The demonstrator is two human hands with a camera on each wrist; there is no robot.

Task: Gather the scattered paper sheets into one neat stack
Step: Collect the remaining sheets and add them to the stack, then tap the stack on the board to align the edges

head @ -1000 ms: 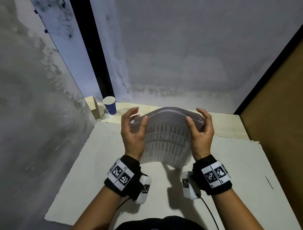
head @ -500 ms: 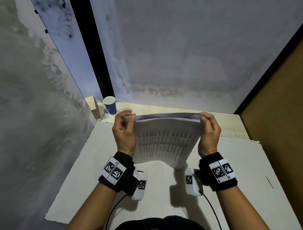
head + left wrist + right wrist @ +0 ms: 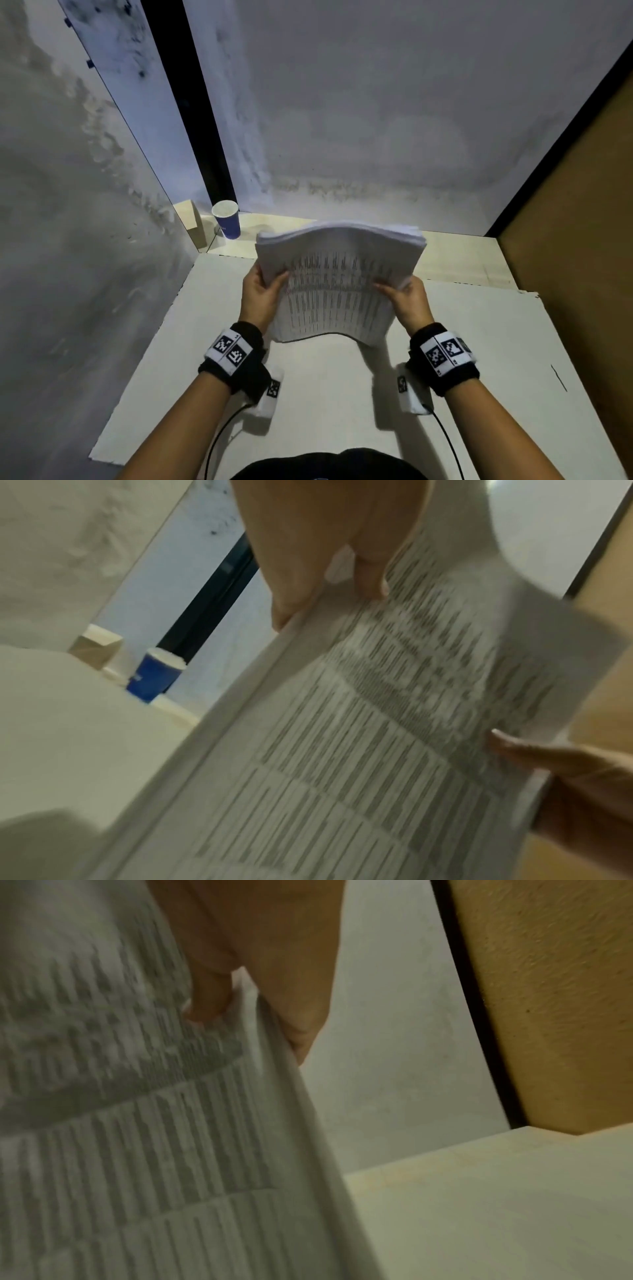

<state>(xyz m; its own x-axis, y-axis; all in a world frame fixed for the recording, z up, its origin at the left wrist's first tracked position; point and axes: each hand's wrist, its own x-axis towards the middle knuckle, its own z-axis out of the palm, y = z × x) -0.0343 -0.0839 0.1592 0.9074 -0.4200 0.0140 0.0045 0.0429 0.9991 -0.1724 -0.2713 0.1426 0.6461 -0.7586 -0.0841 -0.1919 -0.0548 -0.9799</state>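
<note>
1. My left hand (image 3: 262,294) grips the left edge of the paper stack (image 3: 337,281), thumb on the printed face, fingers curled round behind.
2. My right hand (image 3: 406,298) grips the right edge the same way, thumb on front, fingers hidden behind the sheets.
3. Stack is held up off the white board (image 3: 479,342), roughly on end and tilted toward me, in front of my chest. Whether the bottom edge touches the board I can't tell.
4. Top edge bows upward in the middle, and the lower part curves too. So it's floppy: many thin sheets, no stiffness along the middle.
5. Top edge looks slightly fanned, not flush. My guess is it's gathered but not squared up.
6. No loose sheets seen on the board in the head view.
7. Handling call: thick bundle, likely moderately heavy for paper. Sheets slide against each other easily, so a slack pinch lets inner pages slip out.
8. Best hold, I think: both long side edges, mid-height, a light squeeze so sheets can settle when tapped down on the board.
9. Risk: squeezing too hard keeps the bow and locks in the misalignment. Too loose and the bundle splays.
10. Blue paper cup (image 3: 226,219) stands at the back left, well apart from the stack.
</note>
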